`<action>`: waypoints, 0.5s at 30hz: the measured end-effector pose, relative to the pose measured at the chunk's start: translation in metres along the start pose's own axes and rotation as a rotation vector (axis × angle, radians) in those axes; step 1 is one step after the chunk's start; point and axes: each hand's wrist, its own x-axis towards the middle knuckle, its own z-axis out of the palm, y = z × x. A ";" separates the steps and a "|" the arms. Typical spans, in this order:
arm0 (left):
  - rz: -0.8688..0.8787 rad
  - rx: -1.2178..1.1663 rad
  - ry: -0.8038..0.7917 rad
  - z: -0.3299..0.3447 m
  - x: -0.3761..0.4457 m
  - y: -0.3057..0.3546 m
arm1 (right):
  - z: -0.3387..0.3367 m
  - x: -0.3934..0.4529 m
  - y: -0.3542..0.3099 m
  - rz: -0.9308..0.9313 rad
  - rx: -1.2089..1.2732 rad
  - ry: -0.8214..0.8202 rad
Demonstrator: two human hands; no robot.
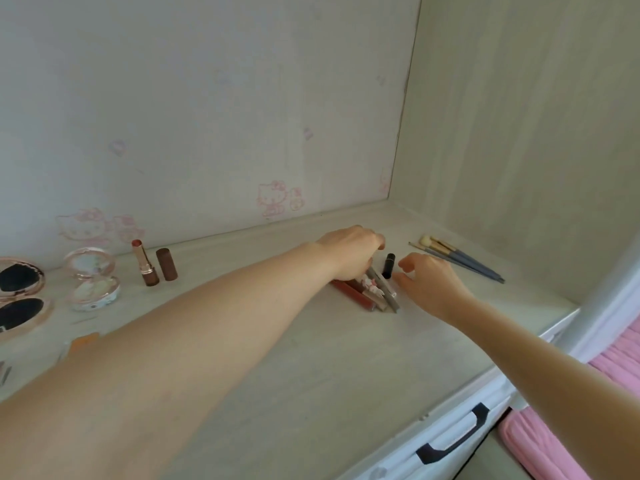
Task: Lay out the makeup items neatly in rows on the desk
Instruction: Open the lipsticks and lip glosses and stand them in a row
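Presently, the task stands partly done. Just right of frame centre, a cluster of pencils [375,292] and tubes lies bunched on the desk [311,358], some overlapping, not yet set in a row. The left hand [353,254] sits over the far end of this cluster with fingers curled down onto it; it appears to be gripping one or more of the sticks, though which one is hidden beneath the hand. The right hand [427,282] rests just beside the cluster on its right, fingers loosely curled, holding nothing visible. A black tube [388,266] stands upright between the two hands. To the right, the brushes [460,261] lie together side by side, near the wall, which reads as a group already placed. Left of centre, an open lipstick [145,263] and its cap [167,264] stand next to each other. At the left edge, two compacts [93,278] lie open, one only partly in frame. An orange item [81,341] at lower left is largely hidden by the forearm. Judged remaining: separating the central cluster, capping the lipstick, and aligning the left-hand items.
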 end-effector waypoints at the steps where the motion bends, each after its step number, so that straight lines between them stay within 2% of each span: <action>1: -0.032 -0.024 -0.026 0.001 0.007 0.001 | 0.003 0.005 0.000 0.035 0.023 -0.001; 7: -0.124 -0.233 -0.154 0.015 0.033 0.010 | 0.017 0.021 -0.001 0.145 0.045 0.005; 10: -0.085 -0.201 -0.187 0.022 0.036 0.012 | 0.018 0.022 0.000 0.117 0.003 -0.003; 15: -0.114 -0.166 -0.149 0.023 0.038 0.005 | 0.016 0.024 0.006 0.081 -0.029 -0.014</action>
